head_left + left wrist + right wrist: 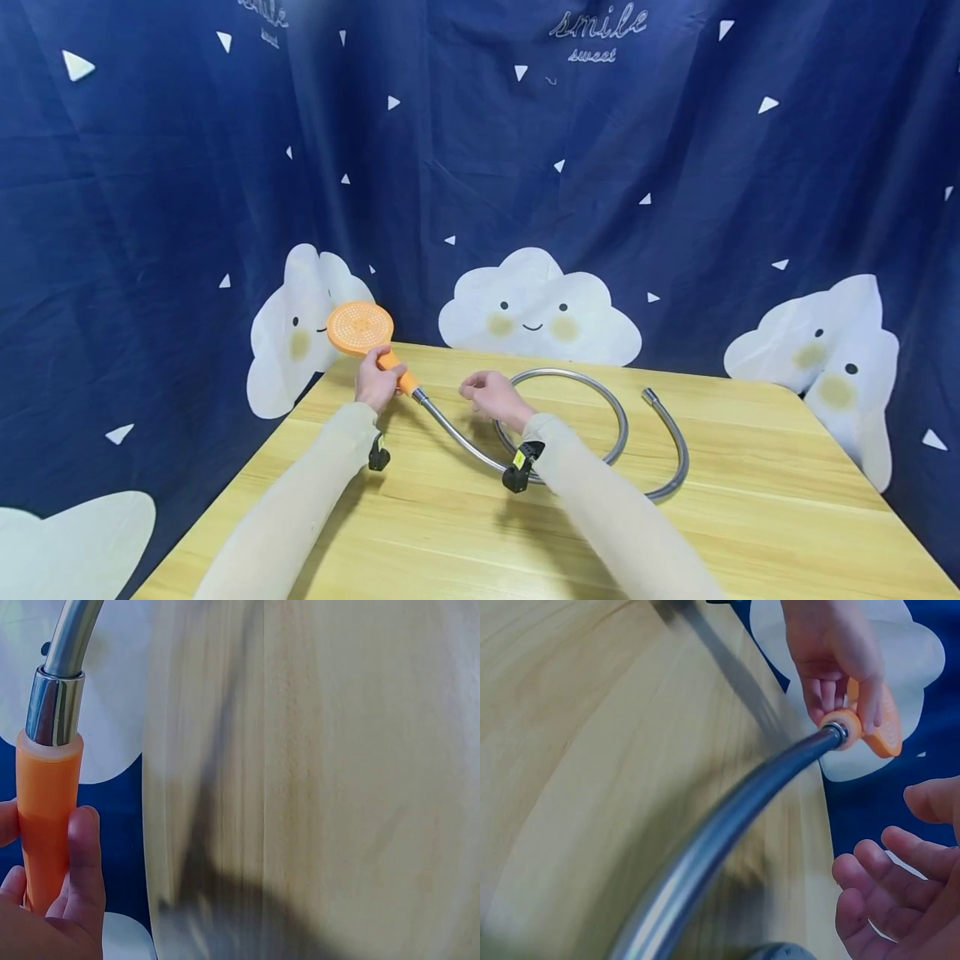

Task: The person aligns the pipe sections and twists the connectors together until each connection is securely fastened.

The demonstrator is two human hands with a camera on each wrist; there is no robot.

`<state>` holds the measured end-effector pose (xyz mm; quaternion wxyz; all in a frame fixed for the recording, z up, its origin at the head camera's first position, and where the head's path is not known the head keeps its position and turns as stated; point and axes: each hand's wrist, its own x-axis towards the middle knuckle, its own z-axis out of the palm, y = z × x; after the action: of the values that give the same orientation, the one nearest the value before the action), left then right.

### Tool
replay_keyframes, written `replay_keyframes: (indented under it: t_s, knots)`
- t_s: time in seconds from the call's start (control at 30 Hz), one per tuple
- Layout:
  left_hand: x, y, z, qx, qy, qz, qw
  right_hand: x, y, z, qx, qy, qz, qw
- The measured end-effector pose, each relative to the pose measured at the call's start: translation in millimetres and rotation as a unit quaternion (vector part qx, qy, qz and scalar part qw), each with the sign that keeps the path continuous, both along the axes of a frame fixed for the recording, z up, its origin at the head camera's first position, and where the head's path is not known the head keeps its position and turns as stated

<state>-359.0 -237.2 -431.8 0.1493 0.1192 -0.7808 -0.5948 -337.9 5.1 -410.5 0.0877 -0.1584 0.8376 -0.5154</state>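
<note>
An orange shower head (361, 327) with a round perforated face is lifted above the far left corner of the wooden table (750, 517). My left hand (377, 379) grips its orange handle (46, 802), just below the chrome nut (55, 705). A silver metal hose (600, 400) runs from the handle, loops over the table and ends in a free chrome fitting (649, 395). My right hand (489, 393) hovers over the hose (727, 840) with fingers (870, 885) loosely curled, holding nothing.
A dark blue curtain (675, 183) printed with white clouds surrounds the table on the back and sides. The table's left edge (150, 825) lies close to the left hand. Small black cameras are strapped on both wrists.
</note>
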Motion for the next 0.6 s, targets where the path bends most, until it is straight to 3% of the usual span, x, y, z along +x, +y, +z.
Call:
replay_keyframes:
  t_s: [0.17, 0.6]
  knots:
    - [-0.3, -0.9, -2.0, 0.001, -0.008, 0.001, 1.0000, 2.6, 10.7, 7.2, 0.011, 0.007, -0.001, 1.000]
    - [-6.4, -2.8, -7.5, 0.000, -0.016, 0.003, 0.9999, -2.0, 39.2, 6.8, 0.027, 0.014, -0.010, 0.999]
